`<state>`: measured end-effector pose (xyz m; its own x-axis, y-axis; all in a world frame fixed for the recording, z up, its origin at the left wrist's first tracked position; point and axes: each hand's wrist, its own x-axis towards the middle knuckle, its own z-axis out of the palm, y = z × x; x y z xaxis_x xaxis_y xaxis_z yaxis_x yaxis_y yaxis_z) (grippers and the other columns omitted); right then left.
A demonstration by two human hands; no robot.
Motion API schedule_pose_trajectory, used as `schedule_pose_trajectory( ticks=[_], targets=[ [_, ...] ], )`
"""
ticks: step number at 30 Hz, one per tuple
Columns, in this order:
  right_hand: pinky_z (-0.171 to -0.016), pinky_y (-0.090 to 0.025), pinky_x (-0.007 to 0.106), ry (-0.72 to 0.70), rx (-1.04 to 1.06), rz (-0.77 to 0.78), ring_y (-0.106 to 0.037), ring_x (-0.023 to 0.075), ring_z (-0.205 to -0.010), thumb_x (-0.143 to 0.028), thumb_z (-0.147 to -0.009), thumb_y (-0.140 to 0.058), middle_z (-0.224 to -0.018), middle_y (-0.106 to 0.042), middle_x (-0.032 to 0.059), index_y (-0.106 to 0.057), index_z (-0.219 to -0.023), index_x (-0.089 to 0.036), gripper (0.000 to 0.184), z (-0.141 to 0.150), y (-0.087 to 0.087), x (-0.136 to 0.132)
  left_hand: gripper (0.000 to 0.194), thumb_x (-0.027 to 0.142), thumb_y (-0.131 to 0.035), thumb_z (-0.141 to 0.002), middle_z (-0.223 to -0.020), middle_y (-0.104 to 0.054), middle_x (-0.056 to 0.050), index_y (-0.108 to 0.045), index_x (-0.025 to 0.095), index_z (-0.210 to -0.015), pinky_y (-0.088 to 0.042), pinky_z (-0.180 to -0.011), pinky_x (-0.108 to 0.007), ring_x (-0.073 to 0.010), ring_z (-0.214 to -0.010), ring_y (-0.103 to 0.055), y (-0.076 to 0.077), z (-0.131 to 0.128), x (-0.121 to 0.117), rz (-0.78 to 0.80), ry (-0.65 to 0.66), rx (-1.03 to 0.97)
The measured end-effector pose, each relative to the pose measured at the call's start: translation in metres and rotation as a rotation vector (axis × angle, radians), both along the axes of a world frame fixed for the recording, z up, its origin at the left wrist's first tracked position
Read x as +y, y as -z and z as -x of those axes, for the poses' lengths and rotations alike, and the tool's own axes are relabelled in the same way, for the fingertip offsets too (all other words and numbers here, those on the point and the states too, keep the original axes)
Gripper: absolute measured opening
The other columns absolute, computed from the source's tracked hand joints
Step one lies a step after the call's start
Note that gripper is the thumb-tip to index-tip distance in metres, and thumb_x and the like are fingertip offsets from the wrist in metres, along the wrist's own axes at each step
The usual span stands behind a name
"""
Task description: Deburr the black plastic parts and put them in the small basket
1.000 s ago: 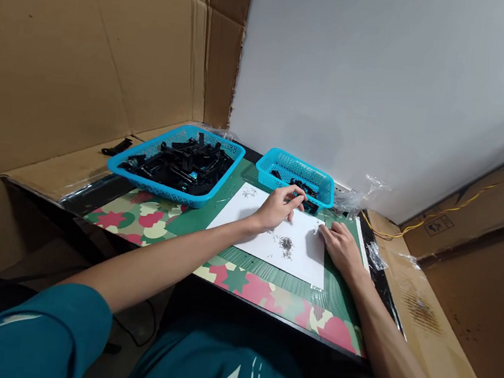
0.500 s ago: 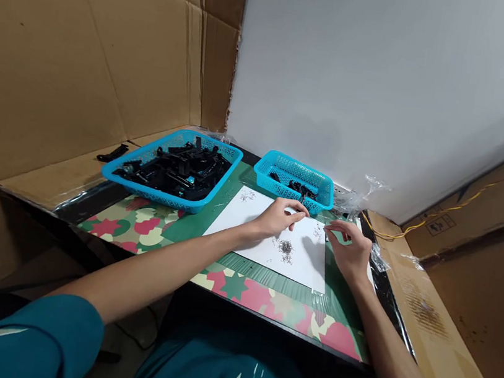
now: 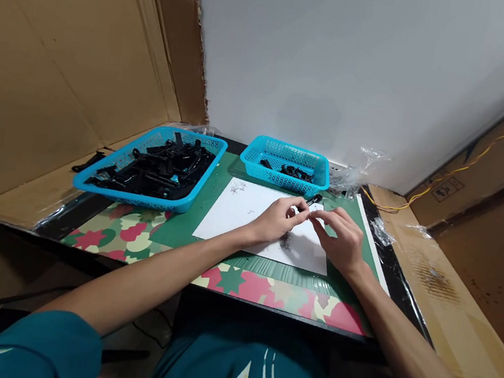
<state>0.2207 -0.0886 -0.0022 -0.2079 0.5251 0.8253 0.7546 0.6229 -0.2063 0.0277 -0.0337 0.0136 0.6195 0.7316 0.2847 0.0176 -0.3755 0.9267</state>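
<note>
My left hand (image 3: 280,218) and my right hand (image 3: 337,239) meet above a white sheet of paper (image 3: 234,211) on the table. The left fingers pinch a small black plastic part (image 3: 315,199) whose end sticks up past the fingertips. My right hand's fingertips are pinched close against it; what they hold is too small to name. A little heap of tiny dark metal pieces (image 3: 286,241) lies on the paper just below both hands.
A large blue basket (image 3: 202,176) full of black plastic parts stands at the left. A smaller blue basket (image 3: 281,182) with a few black parts stands behind the paper. Cardboard walls close in left and right; a yellow wire (image 3: 399,207) and crumpled clear plastic (image 3: 347,178) lie at the back right.
My right hand lifted off the paper and moved left to meet my left hand. My left hand drew back from the small basket with the black part. The camera view shifted.
</note>
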Motion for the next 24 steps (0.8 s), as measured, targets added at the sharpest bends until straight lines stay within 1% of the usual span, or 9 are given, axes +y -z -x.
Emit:
schedule_pose_trajectory(
  ticks=[3, 5, 8, 10, 12, 17, 19, 22, 24],
  targets=[
    [-0.08, -0.056, 0.04, -0.022, 0.1, 0.043, -0.069, 0.0242, -0.088, -0.02, -0.096, -0.07, -0.098, -0.08, 0.0074, -0.076, -0.098, -0.024, 0.008, 0.003, -0.007, -0.001, 0.034, 0.049, -0.06, -0.098, -0.07, -0.05, 0.003, -0.062, 0.016, -0.088, -0.036, -0.057, -0.024, -0.0106, -0.061, -0.045, -0.003, 0.001, 0.0, 0.009, -0.005, -0.021],
    [-0.081, -0.054, 0.04, -0.05, 0.175, 0.136, -0.067, 0.0252, -0.094, -0.023, -0.096, -0.071, -0.102, -0.08, 0.0082, -0.077, -0.096, -0.023, 0.006, 0.004, -0.009, -0.001, 0.033, 0.048, -0.06, -0.098, -0.07, -0.049, 0.003, -0.061, 0.016, -0.089, -0.035, -0.057, -0.024, -0.0105, -0.061, -0.044, -0.003, 0.002, 0.001, 0.009, -0.006, -0.028],
    [-0.074, -0.051, 0.037, -0.142, 0.331, 0.362, -0.067, 0.0246, -0.091, -0.032, -0.096, -0.071, -0.095, -0.079, 0.0073, -0.078, -0.091, -0.023, 0.012, 0.003, -0.008, 0.001, 0.03, 0.046, -0.06, -0.099, -0.071, -0.05, 0.003, -0.061, 0.017, -0.09, -0.035, -0.057, -0.024, -0.0105, -0.061, -0.044, -0.002, 0.003, 0.003, -0.013, -0.008, -0.024],
    [-0.074, -0.051, 0.036, -0.193, 0.435, 0.497, -0.068, 0.024, -0.087, -0.039, -0.096, -0.071, -0.091, -0.079, 0.0072, -0.078, -0.088, -0.022, 0.02, 0.002, -0.005, 0.003, 0.029, 0.045, -0.059, -0.1, -0.073, -0.051, 0.003, -0.061, 0.017, -0.091, -0.035, -0.058, -0.024, -0.0106, -0.062, -0.045, 0.0, 0.004, 0.004, -0.025, -0.012, -0.01],
    [-0.077, -0.051, 0.037, -0.204, 0.5, 0.58, -0.068, 0.0235, -0.085, -0.046, -0.094, -0.072, -0.09, -0.078, 0.0072, -0.078, -0.086, -0.021, 0.027, 0.002, -0.002, 0.005, 0.029, 0.045, -0.059, -0.1, -0.074, -0.052, 0.003, -0.061, 0.017, -0.092, -0.035, -0.058, -0.024, -0.0108, -0.062, -0.045, 0.001, 0.004, 0.004, -0.032, -0.015, 0.005],
    [-0.073, -0.052, 0.034, -0.22, 0.638, 0.644, -0.067, 0.0208, -0.079, -0.052, -0.087, -0.078, -0.09, -0.077, 0.0066, -0.077, -0.086, -0.02, 0.032, 0.006, -0.002, 0.006, 0.031, 0.047, -0.057, -0.101, -0.074, -0.052, 0.003, -0.06, 0.018, -0.092, -0.036, -0.059, -0.026, -0.0123, -0.063, -0.046, 0.002, 0.003, 0.005, -0.049, -0.013, 0.049],
    [-0.072, -0.052, 0.033, -0.211, 0.675, 0.636, -0.066, 0.0201, -0.077, -0.05, -0.085, -0.079, -0.088, -0.077, 0.0066, -0.077, -0.084, -0.02, 0.03, 0.005, -0.003, 0.006, 0.029, 0.046, -0.053, -0.104, -0.081, -0.057, 0.0, -0.061, 0.019, -0.095, -0.04, -0.065, -0.027, -0.0141, -0.071, -0.052, 0.0, 0.004, 0.007, -0.11, 0.0, 0.078],
    [-0.067, -0.051, 0.032, -0.117, 0.703, 0.574, -0.065, 0.0189, -0.073, -0.045, -0.084, -0.079, -0.084, -0.076, 0.0065, -0.078, -0.083, -0.019, 0.026, -0.004, -0.006, 0.007, 0.021, 0.037, -0.048, -0.107, -0.098, -0.065, -0.003, -0.06, 0.02, -0.104, -0.044, -0.079, -0.03, -0.0176, -0.088, -0.06, -0.002, 0.007, 0.011, -0.219, 0.008, 0.137],
    [-0.063, -0.05, 0.031, -0.024, 0.691, 0.534, -0.064, 0.0179, -0.069, -0.042, -0.083, -0.079, -0.081, -0.076, 0.0062, -0.078, -0.083, -0.018, 0.025, -0.012, -0.007, 0.008, 0.019, 0.033, -0.044, -0.108, -0.095, -0.066, -0.003, -0.058, 0.021, -0.114, -0.044, -0.077, -0.031, -0.0172, -0.084, -0.059, -0.003, 0.01, 0.015, -0.224, -0.007, 0.172]
  ],
)
